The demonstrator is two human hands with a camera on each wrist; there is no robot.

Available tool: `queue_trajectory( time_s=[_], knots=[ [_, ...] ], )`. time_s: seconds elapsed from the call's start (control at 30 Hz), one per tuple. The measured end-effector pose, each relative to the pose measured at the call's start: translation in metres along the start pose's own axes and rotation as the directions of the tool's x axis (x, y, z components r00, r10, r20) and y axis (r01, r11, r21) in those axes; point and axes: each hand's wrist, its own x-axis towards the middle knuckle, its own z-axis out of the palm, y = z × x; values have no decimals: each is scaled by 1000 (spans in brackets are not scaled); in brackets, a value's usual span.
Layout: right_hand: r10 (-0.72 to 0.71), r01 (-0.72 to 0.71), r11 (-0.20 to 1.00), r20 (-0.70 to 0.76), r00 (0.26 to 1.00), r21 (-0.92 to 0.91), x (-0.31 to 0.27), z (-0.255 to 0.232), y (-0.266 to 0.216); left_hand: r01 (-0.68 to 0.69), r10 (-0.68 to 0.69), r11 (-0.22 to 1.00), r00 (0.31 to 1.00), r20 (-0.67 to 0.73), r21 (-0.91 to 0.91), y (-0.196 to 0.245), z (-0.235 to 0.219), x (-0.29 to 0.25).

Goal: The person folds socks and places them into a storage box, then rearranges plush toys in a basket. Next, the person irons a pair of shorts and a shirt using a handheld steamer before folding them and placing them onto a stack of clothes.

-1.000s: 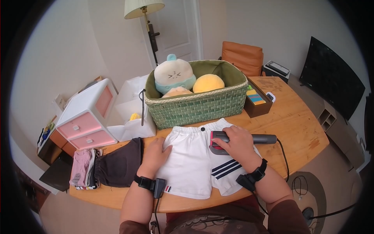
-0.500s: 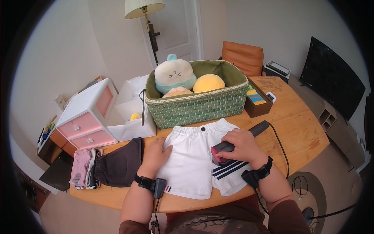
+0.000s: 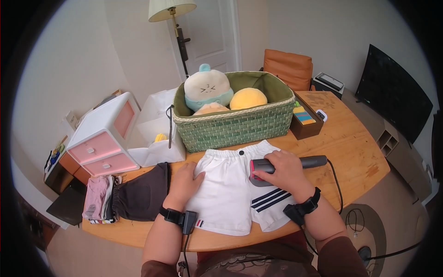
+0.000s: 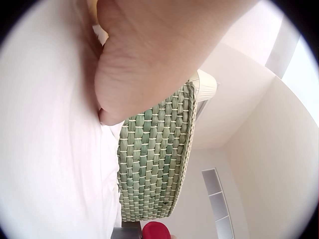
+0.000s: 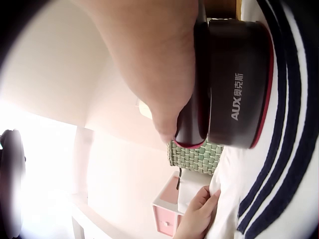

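The right hand (image 3: 287, 171) curls its fingers round a dark-grey, red-edged handheld steamer (image 3: 261, 166); white fabric shorts (image 3: 221, 198) lie beneath them and under the relaxed fingers of the left hand (image 3: 183, 184). If those slip, cloth could crease; the black cord (image 3: 336, 184) beyond the right fingers might snag. Counted: one steamer, one pair of shorts, one cord.

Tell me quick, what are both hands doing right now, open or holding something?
Left hand: open, resting on the navy-striped white cloth shorts.
Right hand: closed, holding the long dark-grey, red-trimmed handheld clothes iron.
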Motion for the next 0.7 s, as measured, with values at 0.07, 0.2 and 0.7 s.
queue_trajectory(
  time_s=[0.07,0.2,0.7],
  knots=[
    [-45,42,997,43,998,63,1,-7,4,10,-10,1000,1000,11,3,1,-1,0],
    [-110,94,980,89,990,174,-1,-9,9,22,-22,1000,1000,23,-2,1,-1,0],
    [16,-17,999,22,1000,50,0,-4,-1,12,-12,1000,1000,8,1,0,0,0]
  ],
)
